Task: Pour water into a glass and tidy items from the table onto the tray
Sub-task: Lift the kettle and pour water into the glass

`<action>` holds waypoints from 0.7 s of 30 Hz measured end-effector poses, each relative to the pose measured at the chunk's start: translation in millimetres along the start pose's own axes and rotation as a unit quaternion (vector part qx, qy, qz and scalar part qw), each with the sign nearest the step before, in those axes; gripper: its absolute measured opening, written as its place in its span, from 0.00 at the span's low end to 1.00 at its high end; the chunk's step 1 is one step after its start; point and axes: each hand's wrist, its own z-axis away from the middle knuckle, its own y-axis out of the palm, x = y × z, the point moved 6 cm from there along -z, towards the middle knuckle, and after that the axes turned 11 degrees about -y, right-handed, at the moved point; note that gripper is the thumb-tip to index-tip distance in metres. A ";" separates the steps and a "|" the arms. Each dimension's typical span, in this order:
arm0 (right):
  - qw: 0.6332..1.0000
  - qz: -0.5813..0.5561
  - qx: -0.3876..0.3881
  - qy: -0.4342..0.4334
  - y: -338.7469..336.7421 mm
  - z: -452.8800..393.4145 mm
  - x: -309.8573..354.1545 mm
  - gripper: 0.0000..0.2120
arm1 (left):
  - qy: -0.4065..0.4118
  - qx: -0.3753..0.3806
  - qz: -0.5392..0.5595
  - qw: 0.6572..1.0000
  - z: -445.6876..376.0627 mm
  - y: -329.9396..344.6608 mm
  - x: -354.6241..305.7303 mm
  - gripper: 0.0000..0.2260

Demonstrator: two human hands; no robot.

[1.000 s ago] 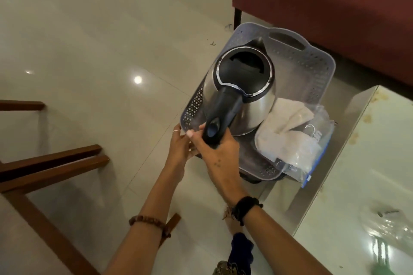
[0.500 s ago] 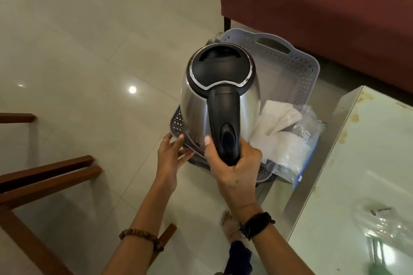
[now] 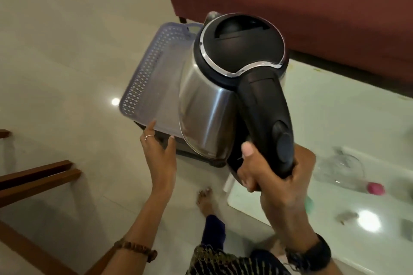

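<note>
The right hand grips the black handle of the stainless-steel kettle, fingers curled round the handle's lower end and thumb lying along its inner side. The kettle is held in the air, tilted, with its black lid toward 12 o'clock and its base toward 7 o'clock. No brand mark, label or writing is legible on the kettle or on any other item. The lavender perforated tray lies at 9 o'clock of the kettle, partly hidden behind it. The left hand is open, fingers extended, its fingertips touching the tray's near edge. The glass-topped table extends at 3 o'clock; on it, at 4 o'clock of the kettle, lie a clear glass object, blurred, and a small pink object. A dark red sofa spans 12 to 2 o'clock.
</note>
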 end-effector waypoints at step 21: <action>0.955 0.163 -0.104 0.227 -294.8 141.6 20.6 0.13 | 0.135 0.430 -0.216 0.866 219.6 264.6 49.3 0.43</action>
